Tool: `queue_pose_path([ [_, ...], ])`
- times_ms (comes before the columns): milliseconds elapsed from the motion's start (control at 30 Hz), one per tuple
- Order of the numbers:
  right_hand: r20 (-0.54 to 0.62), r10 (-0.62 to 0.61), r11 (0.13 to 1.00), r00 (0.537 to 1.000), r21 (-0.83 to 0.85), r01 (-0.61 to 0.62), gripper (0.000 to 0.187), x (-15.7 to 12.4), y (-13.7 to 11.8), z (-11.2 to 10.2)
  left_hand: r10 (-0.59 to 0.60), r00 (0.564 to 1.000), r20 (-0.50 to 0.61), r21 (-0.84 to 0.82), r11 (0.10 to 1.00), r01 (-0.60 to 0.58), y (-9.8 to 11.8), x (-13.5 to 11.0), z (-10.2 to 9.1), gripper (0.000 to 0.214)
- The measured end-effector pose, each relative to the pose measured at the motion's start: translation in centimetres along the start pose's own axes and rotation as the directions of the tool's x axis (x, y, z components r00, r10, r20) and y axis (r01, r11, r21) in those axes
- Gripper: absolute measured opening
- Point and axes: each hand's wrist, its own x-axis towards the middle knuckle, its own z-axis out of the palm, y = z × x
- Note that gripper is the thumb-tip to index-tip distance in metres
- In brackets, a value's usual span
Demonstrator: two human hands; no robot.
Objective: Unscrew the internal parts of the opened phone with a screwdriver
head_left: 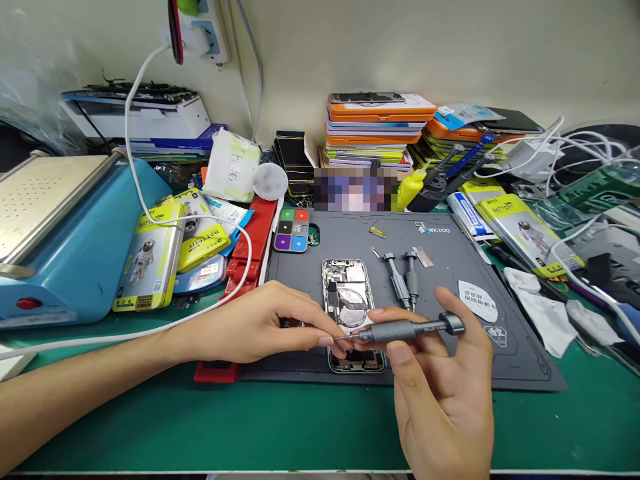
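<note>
A grey precision screwdriver (395, 331) lies nearly level across my right hand (445, 393), which is closed around its handle, with the index finger against the end cap. The thin shaft points left. At its tip, the thumb and fingers of my left hand (280, 320) are pinched together; whether a tiny part is between them is hidden. Beneath both hands an opened phone (353, 272) rests on the grey mat, its inner parts and round coil showing. My fingers cover part of its lower half. Two more screwdrivers (397, 280) lie just right of the phone.
On the grey work mat (310, 347) are a coloured-square tray (291, 230), a small yellow piece (377, 232) and a white sticker (477, 300). Battery boxes (150, 260) and a blue machine (65, 253) stand left. A white cable (165, 337) passes over my left forearm.
</note>
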Motion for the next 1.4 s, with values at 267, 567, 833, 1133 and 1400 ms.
queue_pose_path([
  [267,-0.002,0.007,1.000,1.000,0.028,-0.007,0.053,0.10,-0.04,0.09,0.022,1.000,-0.006,-0.026,0.999,-0.022,-0.11,0.06,-0.01,0.024],
  [567,-0.007,0.011,0.993,1.000,0.121,-0.010,0.048,0.31,-0.39,0.42,0.046,0.999,0.010,-0.055,0.997,-0.046,-0.13,0.06,-0.03,0.025],
  [833,-0.001,0.013,0.992,1.000,0.129,-0.013,0.050,0.35,-0.31,0.53,0.067,0.998,0.004,-0.050,0.997,-0.067,-0.26,0.12,-0.03,0.025],
  [1133,0.030,-0.028,0.994,0.999,0.110,0.025,0.050,0.41,-0.25,0.49,0.053,0.998,0.020,-0.058,0.997,-0.052,-0.01,0.13,-0.08,0.025],
  [1400,0.016,-0.062,0.996,0.998,0.067,0.061,0.052,0.25,-0.02,0.40,0.027,0.999,0.017,-0.048,0.999,-0.026,0.16,0.11,-0.04,0.025],
])
